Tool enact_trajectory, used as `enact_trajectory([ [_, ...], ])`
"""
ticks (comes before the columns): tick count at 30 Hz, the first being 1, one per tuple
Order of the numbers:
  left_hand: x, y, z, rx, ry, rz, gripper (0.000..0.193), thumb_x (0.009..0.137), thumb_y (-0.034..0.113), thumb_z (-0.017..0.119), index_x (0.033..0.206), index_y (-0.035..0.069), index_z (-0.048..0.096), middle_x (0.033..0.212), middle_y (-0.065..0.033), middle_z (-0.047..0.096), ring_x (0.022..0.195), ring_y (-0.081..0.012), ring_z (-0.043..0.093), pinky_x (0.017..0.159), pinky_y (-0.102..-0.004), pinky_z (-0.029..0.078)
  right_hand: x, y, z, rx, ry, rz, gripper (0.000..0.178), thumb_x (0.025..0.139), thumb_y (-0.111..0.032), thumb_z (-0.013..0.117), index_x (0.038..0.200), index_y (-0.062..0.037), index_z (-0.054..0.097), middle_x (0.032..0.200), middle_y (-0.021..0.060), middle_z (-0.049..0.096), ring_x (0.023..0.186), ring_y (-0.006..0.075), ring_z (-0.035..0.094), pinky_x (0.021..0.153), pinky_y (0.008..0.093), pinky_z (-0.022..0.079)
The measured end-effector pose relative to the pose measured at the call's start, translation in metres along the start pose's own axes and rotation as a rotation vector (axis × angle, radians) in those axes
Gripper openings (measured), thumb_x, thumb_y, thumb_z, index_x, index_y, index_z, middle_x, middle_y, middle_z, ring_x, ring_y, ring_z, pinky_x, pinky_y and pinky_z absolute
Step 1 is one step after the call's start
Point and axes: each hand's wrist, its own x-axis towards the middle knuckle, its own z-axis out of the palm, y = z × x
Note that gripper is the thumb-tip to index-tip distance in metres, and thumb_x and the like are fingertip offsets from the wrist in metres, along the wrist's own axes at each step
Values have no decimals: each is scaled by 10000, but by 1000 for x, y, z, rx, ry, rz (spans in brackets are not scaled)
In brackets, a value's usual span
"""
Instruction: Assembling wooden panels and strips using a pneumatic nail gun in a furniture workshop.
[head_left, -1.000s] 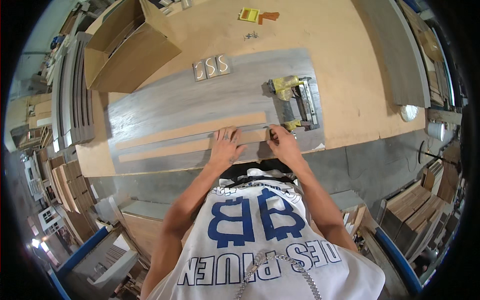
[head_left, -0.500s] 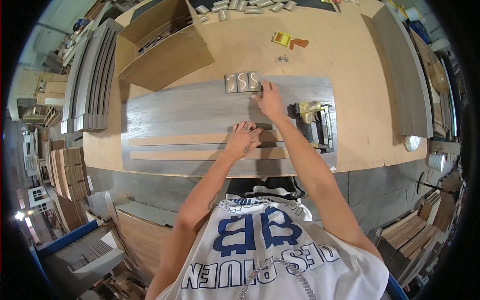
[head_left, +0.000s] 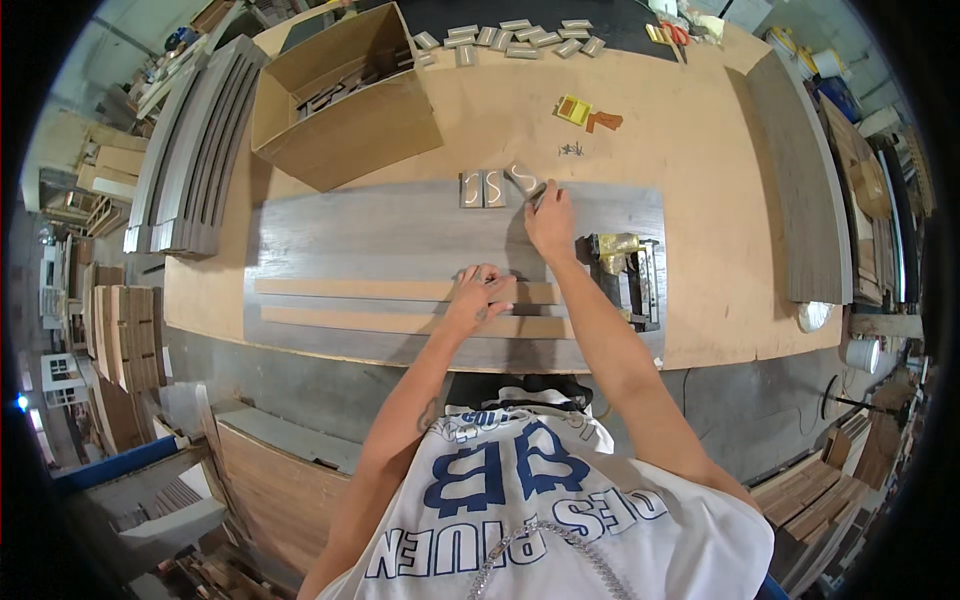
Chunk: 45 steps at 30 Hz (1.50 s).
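My right hand (head_left: pixel 550 222) pinches a small grey block (head_left: pixel 523 181) with a pale wavy line of glue on its face. That block is tilted, apart from two similar glue-lined blocks (head_left: pixel 482 189) standing side by side at the grey panel's far edge. My left hand (head_left: pixel 478 298) lies bent over the upper tan wooden strip (head_left: pixel 350 288), fingers at its far edge and thumb on the near side. A second wooden strip (head_left: pixel 360 319) runs parallel, closer to me. Both strips lie on the grey wood-grain panel (head_left: pixel 330 225). Shadow partly hides what is under my left fingers.
A nail gun (head_left: pixel 628 275) rests on the panel's right end. Beyond are loose nails (head_left: pixel 571 150), a yellow case (head_left: pixel 573 110), an open cardboard box (head_left: pixel 350 140) and several small blocks (head_left: pixel 522 52). Grey boards stand at left (head_left: pixel 195 150) and right (head_left: pixel 795 180).
My right hand has drawn the rightmost block away from the other two and turned it. My left hand stays at the strips. The whole view has shifted slightly.
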Motion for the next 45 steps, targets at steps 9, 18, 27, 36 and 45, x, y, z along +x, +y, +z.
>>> enact_trajectory([
  [9,6,-3,12,32,-53,-65,538,780,377,770,1269,179,659,1114,-95,541,1080,-309,492,962,-467,378,33,-10,-23,101,-26,142,850,798,-272,787,1470,-33,325,1292,293,473,1098,457,590,926,493,504],
  [18,-4,-2,25,-45,1,23,536,785,294,772,1294,194,637,1124,-92,545,1104,-311,486,964,-468,364,107,86,-3,-253,-257,-117,769,825,-262,742,1499,-235,372,1215,251,612,1142,411,601,938,500,515],
  [27,15,5,3,-103,-63,-35,520,794,321,766,1281,195,634,1128,-74,548,1083,-305,493,945,-472,382,106,40,-34,-412,-251,-99,429,910,-240,655,1281,-83,507,1210,239,595,1094,425,622,897,509,529],
  [36,8,24,-22,152,-151,7,541,828,264,716,1312,81,559,1200,-110,530,1140,-308,471,964,-457,353,-131,51,-98,-73,-193,23,438,922,-217,659,1265,-22,469,1204,232,535,954,473,615,778,531,518],
  [45,-10,25,-58,81,-141,36,569,826,298,739,1316,78,552,1145,-115,531,1082,-306,506,945,-425,394,-143,63,-84,25,-335,-134,445,840,-133,710,1240,-33,544,1154,156,544,1030,378,610,804,464,534],
])
